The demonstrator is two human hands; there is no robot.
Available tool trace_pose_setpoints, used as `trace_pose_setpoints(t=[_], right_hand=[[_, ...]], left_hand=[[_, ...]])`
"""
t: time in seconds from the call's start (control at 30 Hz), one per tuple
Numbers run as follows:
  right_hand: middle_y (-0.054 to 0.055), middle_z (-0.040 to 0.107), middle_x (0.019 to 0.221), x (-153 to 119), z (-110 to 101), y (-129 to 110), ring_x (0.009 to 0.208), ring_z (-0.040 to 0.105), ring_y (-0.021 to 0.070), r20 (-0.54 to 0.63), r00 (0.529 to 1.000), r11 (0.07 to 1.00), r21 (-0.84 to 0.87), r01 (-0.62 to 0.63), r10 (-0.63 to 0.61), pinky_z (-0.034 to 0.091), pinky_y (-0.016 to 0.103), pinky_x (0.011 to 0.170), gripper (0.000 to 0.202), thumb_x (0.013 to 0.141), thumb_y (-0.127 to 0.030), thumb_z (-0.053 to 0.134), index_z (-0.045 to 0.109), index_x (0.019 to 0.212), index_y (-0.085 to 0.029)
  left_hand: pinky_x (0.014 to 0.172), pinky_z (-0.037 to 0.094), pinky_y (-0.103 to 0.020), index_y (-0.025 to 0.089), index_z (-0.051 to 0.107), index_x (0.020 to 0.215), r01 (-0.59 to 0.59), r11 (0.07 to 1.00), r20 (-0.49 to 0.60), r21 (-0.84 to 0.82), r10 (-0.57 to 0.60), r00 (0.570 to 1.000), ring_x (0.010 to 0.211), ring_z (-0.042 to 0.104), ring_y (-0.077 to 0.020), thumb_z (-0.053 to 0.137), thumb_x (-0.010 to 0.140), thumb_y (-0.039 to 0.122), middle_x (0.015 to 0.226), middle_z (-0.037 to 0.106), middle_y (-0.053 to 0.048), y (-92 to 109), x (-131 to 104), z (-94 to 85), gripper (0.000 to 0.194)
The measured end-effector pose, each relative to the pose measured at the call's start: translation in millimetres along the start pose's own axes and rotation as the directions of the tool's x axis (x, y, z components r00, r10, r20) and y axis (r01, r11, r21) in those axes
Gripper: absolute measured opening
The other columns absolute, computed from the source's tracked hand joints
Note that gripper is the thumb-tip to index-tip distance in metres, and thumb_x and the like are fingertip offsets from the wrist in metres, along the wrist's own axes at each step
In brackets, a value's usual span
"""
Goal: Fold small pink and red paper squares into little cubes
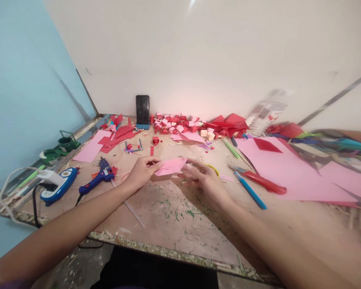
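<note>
A small piece of pink paper is held up between my two hands, above the wooden table. My left hand pinches its left end between thumb and fingers. At the right end, my right hand grips the paper's corner with thumb and fingertips. Faint crease lines show on the paper. Just behind my right hand lies a yellow ring-shaped thing, partly hidden by the hand. Beyond the paper stands a small red paper cube.
A blue glue gun and a blue-white power strip lie left. At the back are a phone and a heap of red and pink paper cubes. To the right lie a red-handled knife, a blue pen and pink sheets.
</note>
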State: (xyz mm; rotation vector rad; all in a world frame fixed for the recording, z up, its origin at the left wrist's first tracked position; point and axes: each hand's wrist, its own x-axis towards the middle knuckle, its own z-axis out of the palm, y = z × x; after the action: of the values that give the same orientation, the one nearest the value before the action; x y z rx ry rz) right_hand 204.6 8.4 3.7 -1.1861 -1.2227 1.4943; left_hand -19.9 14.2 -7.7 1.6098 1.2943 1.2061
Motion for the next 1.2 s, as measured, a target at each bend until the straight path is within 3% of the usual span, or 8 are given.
trace_pose_setpoints(t=[0.13,0.23,0.37,0.53,0.67,0.8,0.97,1.2], right_hand=[[0.012,0.076,0.117,-8.3,7.2,-1.6,0.093,0.075,0.0236,0.095,0.995,0.999,-0.002,-0.037,0.037,0.058,0.029,0.07,0.054,0.084,-0.041,0.079,0.066,0.132,-0.02],[0.011,0.077,0.107,-12.6,11.9,0.9,0.088,0.073,0.0224,0.138,0.99,0.997,-0.075,-0.008,0.018,0.056,0.028,0.067,0.037,0.082,-0.039,0.078,0.076,0.112,-0.017],[0.007,0.075,0.086,-11.1,12.8,6.3,0.079,0.07,0.0192,0.07,0.996,0.995,-0.077,0.069,-0.063,0.053,0.025,0.064,0.023,0.083,-0.036,0.073,0.079,0.088,-0.014],[0.011,0.075,0.085,-7.9,11.3,9.7,0.075,0.072,0.0218,0.071,0.997,0.996,0.094,0.004,-0.01,0.053,0.027,0.058,0.041,0.086,-0.055,0.068,0.073,0.084,-0.014],[0.012,0.075,0.086,-6.5,9.4,12.5,0.075,0.07,0.0216,0.102,0.99,0.994,0.052,0.091,-0.096,0.053,0.027,0.058,0.052,0.083,-0.065,0.068,0.074,0.084,-0.013],[0.005,0.071,0.078,-5.1,7.8,15.8,0.071,0.064,0.0185,0.137,0.968,0.972,-0.082,0.221,-0.208,0.049,0.026,0.058,0.041,0.075,-0.053,0.077,0.077,0.084,-0.014],[0.0,0.062,0.061,-7.5,10.0,14.7,0.061,0.053,0.0136,0.095,0.948,0.937,-0.154,0.315,-0.303,0.04,0.024,0.057,0.021,0.072,-0.033,0.072,0.069,0.062,-0.014],[-0.002,0.047,0.052,-12.9,13.8,8.1,0.051,0.039,0.012,0.059,0.931,0.91,-0.196,0.364,-0.36,0.031,0.026,0.05,0.021,0.068,-0.031,0.062,0.056,0.053,-0.018]], left_hand=[[0.071,0.048,-0.025,0.016,0.07,0.084,0.01,0.997,-0.055,-0.071,-0.014,0.998,0.076,0.064,-0.0163,0.069,0.081,0.029,0.083,0.072,-0.002,-1.9,-5.0,7.3,0.014],[0.065,0.048,-0.023,0.017,0.063,0.085,0.059,0.982,-0.025,-0.177,-0.064,0.998,0.074,0.065,-0.0154,0.07,0.082,0.031,0.083,0.069,-0.001,6.0,-15.0,13.3,0.016],[0.066,0.049,-0.022,0.018,0.058,0.084,0.064,0.978,0.091,-0.199,-0.046,0.995,0.075,0.065,-0.0148,0.071,0.083,0.029,0.082,0.067,0.0,9.9,-24.4,18.1,0.017],[0.067,0.05,-0.023,0.018,0.059,0.085,0.008,0.991,0.097,-0.132,0.005,0.995,0.071,0.066,-0.0142,0.068,0.086,0.029,0.08,0.066,0.0,4.3,-25.6,20.2,0.014],[0.055,0.047,-0.021,0.019,0.06,0.091,0.03,0.995,0.072,-0.093,-0.024,0.997,0.06,0.065,-0.014,0.069,0.087,0.034,0.075,0.066,0.002,5.4,-27.2,22.8,0.018],[0.063,0.053,-0.025,0.018,0.061,0.094,-0.006,0.995,0.143,-0.095,0.019,0.99,0.068,0.07,-0.0166,0.069,0.087,0.037,0.085,0.07,-0.002,7.2,-30.3,27.4,0.022],[0.064,0.053,-0.025,0.018,0.061,0.095,-0.047,0.998,0.177,-0.05,0.056,0.983,0.073,0.069,-0.0181,0.067,0.089,0.04,0.083,0.069,-0.003,8.4,-32.9,33.2,0.023],[0.057,0.049,-0.025,0.018,0.058,0.086,-0.09,0.996,0.154,0.03,0.084,0.984,0.069,0.066,-0.018,0.063,0.084,0.03,0.078,0.064,-0.002,5.2,-27.3,42.1,0.012]])
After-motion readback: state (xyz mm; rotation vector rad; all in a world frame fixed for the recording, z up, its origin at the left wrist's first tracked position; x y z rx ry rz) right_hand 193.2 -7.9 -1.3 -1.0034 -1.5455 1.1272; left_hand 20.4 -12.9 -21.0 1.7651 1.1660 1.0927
